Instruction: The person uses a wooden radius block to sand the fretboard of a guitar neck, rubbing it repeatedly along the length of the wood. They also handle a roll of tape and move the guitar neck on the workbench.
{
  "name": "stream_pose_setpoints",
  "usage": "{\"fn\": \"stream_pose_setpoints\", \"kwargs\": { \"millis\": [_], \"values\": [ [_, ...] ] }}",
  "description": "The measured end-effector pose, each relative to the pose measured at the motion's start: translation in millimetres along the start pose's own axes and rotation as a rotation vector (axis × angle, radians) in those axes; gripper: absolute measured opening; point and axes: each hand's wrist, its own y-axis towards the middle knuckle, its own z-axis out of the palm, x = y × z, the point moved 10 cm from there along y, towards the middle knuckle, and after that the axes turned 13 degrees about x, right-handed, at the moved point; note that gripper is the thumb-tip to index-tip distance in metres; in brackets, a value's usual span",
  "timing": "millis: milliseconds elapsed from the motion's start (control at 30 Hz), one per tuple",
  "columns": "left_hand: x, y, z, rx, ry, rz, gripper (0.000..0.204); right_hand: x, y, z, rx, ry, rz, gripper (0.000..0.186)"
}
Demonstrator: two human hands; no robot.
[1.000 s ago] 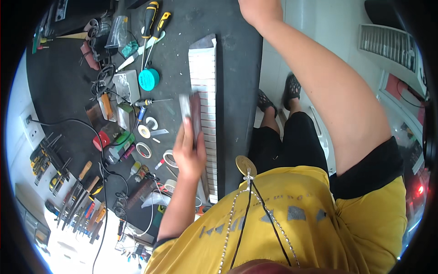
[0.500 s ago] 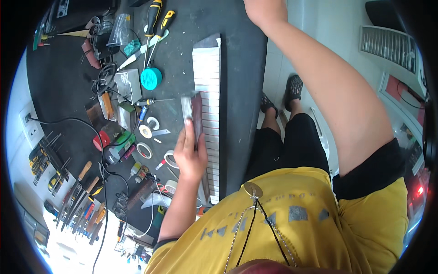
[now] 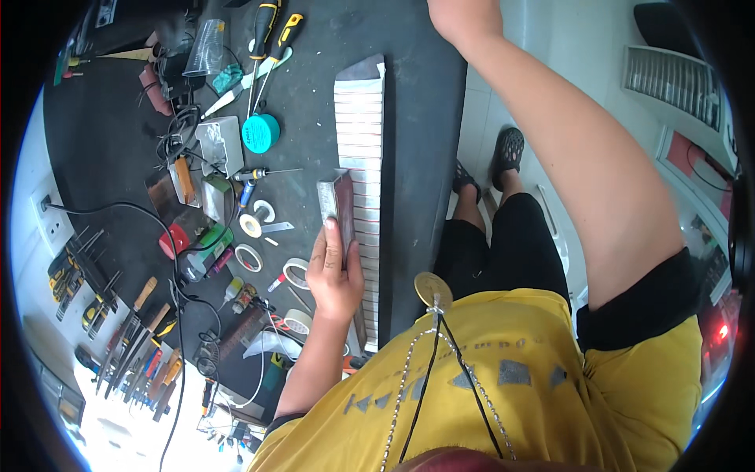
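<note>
My left hand [image 3: 336, 285] is closed around a long rectangular metal bar [image 3: 329, 198] with a reddish-brown face that looks like sandpaper. The bar lies lengthwise along the left side of a guitar neck [image 3: 360, 122], its brown face towards the neck. Pale, shiny bands cover the neck between thin crosswise frets, and its far end is dark and slanted. Part of the neck's near half is hidden by my hand and the bar. My right hand [image 3: 466, 17] is cut off by the top edge, past the right edge of the bench; its fingers are out of sight.
Left on the dark bench [image 3: 421, 118] are screwdrivers [image 3: 277, 47], a teal round tin [image 3: 260, 134], a small metal tray [image 3: 220, 145], tape rolls [image 3: 249, 258] and a wire spool [image 3: 252, 226]. A black cable [image 3: 118, 206] runs from a wall socket [image 3: 55, 226]. Hand tools [image 3: 149, 346] hang at lower left.
My left hand and the bar have slid a little towards me along the neck. My right arm stays nearly where it was.
</note>
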Motion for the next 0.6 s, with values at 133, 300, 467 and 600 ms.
{"fn": "stream_pose_setpoints", "kwargs": {
  "millis": [133,300,467,600],
  "values": [
    [-18.9,107.1,-17.0,-0.069,0.135,0.055,0.073,-0.8,1.7,3.2,0.041,-0.001,0.016,0.069],
    [-24.5,165.5,-35.7,-0.118,0.229,0.054,0.068,5.4,-2.1,8.5,0.036,0.002,-0.021,0.066],
    [-1.0,-1.6,-3.1,0.017,0.047,-0.106,0.071,1.4,-4.2,0.3,0.019,0.017,0.009,0.067],
    [-9.6,97.1,-17.9,-0.032,0.133,-0.017,0.070,2.6,0.3,2.9,0.028,0.045,-0.007,0.067]
  ]
}}
